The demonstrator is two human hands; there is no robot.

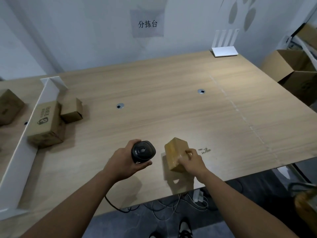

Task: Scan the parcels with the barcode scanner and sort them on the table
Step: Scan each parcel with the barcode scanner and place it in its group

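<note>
Gripping scanner (143, 152) in left hand (122, 163), parcel (176, 154) in right hand (193, 162), near table's (154, 86) front edge.

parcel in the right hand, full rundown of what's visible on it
The parcel is a small tan cardboard box, glossy as if wrapped in clear tape. It is tilted, one corner pointing up and away from the person, above the near edge of the wooden table; its shadow falls on the tabletop beneath. The right hand grips its near right side, fingers curled over the top face. No label or barcode is readable. The scanner in the left hand is just beside it, not touching.
</note>
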